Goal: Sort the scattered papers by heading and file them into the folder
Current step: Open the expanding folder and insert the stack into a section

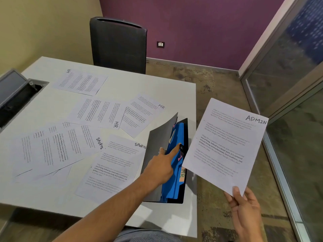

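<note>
Nearest, the right hand (244, 210) pinches the lower edge of the ADMIN sheet (225, 145), held off the desk (157, 81); thin and limp, it is best gripped at an edge. The left hand (160, 166), forefinger extended, parts the blue dividers (174, 165) of the folder (160, 142). Beyond lie SPORTS sheets (111, 165) and HR sheets (103, 112).
</note>
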Demonstrator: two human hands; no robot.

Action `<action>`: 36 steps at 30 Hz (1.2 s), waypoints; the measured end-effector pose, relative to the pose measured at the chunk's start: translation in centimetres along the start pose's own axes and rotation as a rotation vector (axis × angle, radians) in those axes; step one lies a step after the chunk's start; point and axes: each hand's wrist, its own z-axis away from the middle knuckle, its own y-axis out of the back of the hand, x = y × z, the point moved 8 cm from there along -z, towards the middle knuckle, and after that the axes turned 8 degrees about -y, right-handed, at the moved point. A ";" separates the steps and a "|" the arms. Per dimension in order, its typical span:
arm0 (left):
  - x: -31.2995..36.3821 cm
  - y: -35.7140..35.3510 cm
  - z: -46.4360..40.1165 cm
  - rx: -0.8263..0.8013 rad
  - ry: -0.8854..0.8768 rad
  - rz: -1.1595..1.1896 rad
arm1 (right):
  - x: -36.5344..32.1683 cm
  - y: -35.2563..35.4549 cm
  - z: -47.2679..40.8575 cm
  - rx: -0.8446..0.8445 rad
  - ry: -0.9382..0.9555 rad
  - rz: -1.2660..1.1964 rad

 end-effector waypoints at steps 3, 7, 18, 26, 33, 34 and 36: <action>0.0 -0.1 -0.2 -0.015 0.010 -0.012 | -0.6 0.3 -0.1 0.028 0.034 -0.009; -0.2 -0.6 -0.8 -0.029 0.011 -0.013 | -1.5 0.9 0.0 0.072 0.079 -0.016; -0.2 -0.6 -1.4 0.000 -0.035 0.008 | -1.9 0.7 0.7 0.089 0.103 0.005; -1.9 0.3 -1.3 0.099 -0.033 0.096 | -1.7 -0.3 1.2 0.049 0.085 -0.027; -2.9 1.6 -0.4 0.177 0.000 0.098 | -1.8 -0.5 1.6 0.006 0.099 -0.027; -2.8 1.7 -0.3 0.175 -0.003 0.096 | -1.8 -0.5 1.6 0.004 0.100 -0.027; -2.7 1.7 -0.2 0.167 -0.019 0.118 | -1.7 -0.7 1.6 0.000 0.100 -0.028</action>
